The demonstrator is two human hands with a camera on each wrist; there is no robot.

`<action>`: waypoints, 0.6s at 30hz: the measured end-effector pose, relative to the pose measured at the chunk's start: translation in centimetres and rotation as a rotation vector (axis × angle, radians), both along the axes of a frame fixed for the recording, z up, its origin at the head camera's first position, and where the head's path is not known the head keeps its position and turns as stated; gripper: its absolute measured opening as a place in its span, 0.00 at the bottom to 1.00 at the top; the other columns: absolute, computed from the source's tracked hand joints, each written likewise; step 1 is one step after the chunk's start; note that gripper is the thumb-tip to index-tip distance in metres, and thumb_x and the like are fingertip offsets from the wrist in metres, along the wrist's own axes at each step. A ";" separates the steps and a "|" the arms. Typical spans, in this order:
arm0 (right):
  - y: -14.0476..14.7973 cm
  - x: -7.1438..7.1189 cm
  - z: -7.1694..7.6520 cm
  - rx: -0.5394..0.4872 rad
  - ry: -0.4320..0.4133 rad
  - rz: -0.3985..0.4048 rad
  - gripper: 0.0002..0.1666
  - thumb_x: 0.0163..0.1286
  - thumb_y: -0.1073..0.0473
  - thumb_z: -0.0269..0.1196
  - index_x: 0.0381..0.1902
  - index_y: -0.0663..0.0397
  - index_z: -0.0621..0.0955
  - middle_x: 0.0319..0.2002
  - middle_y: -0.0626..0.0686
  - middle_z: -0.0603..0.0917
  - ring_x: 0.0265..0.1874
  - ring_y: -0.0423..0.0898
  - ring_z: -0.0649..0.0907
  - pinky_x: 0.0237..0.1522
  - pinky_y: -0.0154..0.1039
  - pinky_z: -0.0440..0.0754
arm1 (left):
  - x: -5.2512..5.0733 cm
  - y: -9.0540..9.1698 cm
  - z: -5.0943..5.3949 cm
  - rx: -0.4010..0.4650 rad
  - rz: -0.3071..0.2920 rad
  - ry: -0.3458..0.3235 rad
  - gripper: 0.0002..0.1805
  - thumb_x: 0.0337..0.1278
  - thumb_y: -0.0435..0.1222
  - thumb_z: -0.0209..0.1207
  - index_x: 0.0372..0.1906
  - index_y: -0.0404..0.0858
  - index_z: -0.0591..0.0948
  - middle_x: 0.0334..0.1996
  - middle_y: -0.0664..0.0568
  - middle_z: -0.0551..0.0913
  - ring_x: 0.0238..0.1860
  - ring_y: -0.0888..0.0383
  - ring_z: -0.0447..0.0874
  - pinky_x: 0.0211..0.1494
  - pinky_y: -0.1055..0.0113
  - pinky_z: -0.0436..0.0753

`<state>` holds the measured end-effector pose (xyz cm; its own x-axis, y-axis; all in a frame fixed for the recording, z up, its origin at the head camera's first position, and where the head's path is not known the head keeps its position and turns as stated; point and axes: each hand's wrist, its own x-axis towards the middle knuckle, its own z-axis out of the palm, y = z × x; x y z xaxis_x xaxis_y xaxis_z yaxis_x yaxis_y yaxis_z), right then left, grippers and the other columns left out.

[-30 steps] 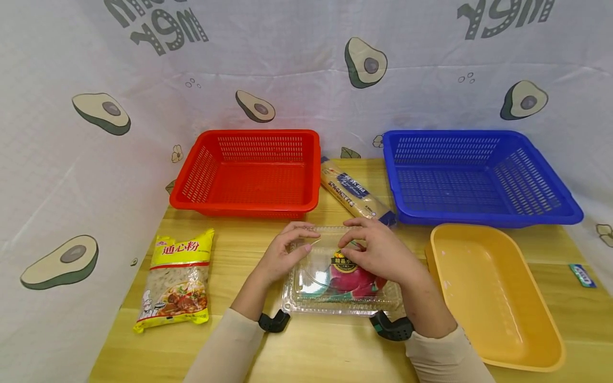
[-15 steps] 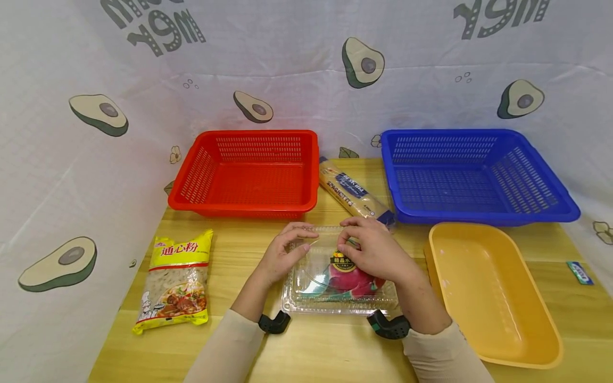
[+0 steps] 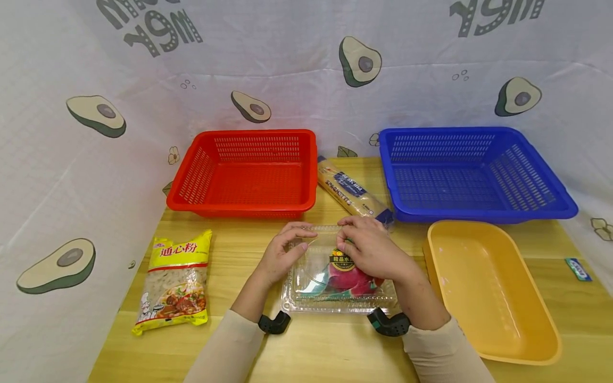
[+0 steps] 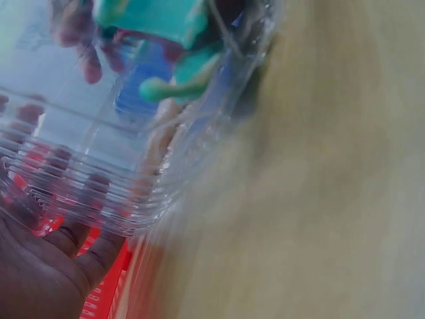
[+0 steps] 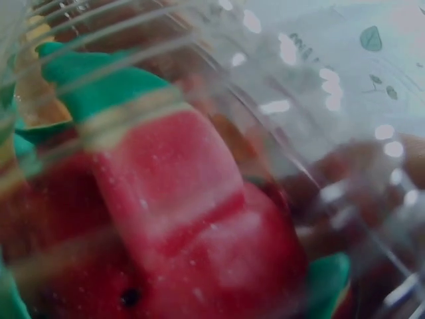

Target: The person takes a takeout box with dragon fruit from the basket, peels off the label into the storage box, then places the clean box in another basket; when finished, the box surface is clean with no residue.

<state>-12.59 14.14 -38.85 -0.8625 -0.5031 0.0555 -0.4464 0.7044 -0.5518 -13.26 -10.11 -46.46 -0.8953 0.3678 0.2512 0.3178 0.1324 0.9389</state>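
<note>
A clear plastic clamshell box [image 3: 316, 304] lies on the table in the head view, with a black-and-gold label [image 3: 341, 259] on its lid. Red-and-green pieces [image 5: 172, 179] show through the plastic, blurred in the right wrist view. My left hand [image 3: 282, 252] holds the box at its far left part, thumb over the lid. In the left wrist view its fingers [image 4: 99, 256] bend around the ribbed plastic wall. On the far right part, my right hand [image 3: 371, 247] grips the lid beside the label with curled fingers; its fingertips are partly hidden.
Behind stand a red basket [image 3: 241, 207] and a blue basket [image 3: 483, 214], with a spaghetti packet [image 3: 351, 191] between them. A yellow pasta bag [image 3: 174, 282] lies left. To the right are a yellow-orange tub [image 3: 483, 287] and a small blue-green packet [image 3: 578, 269].
My right hand's fingers have curled in slightly over the lid. The left hand and the box stay nearly in place; the whole head view has drifted a little.
</note>
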 end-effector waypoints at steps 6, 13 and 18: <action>0.2 0.0 0.0 -0.018 -0.022 0.024 0.09 0.76 0.59 0.59 0.33 0.42 0.78 0.63 0.62 0.78 0.67 0.64 0.72 0.73 0.70 0.48 | 0.0 0.0 0.1 -0.001 0.005 -0.007 0.17 0.64 0.33 0.55 0.54 0.35 0.85 0.64 0.41 0.77 0.67 0.43 0.73 0.69 0.44 0.71; 0.4 0.0 0.0 -0.023 -0.041 0.047 0.09 0.77 0.59 0.57 0.34 0.42 0.77 0.65 0.62 0.77 0.67 0.65 0.70 0.74 0.70 0.46 | 0.1 -0.1 0.0 -0.005 0.010 -0.015 0.17 0.63 0.34 0.55 0.53 0.35 0.85 0.64 0.41 0.77 0.67 0.44 0.73 0.69 0.46 0.71; 0.5 -0.1 0.0 -0.030 -0.058 0.054 0.09 0.78 0.58 0.56 0.34 0.42 0.77 0.65 0.62 0.76 0.69 0.65 0.69 0.74 0.71 0.42 | 0.1 -0.1 0.1 -0.011 0.011 -0.010 0.17 0.64 0.34 0.54 0.54 0.35 0.85 0.64 0.41 0.77 0.67 0.44 0.74 0.67 0.48 0.72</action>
<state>-12.65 14.63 -38.83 -0.8365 -0.5476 0.0219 -0.4499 0.6634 -0.5979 -13.16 -10.16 -46.40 -0.9019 0.3605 0.2380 0.3067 0.1465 0.9405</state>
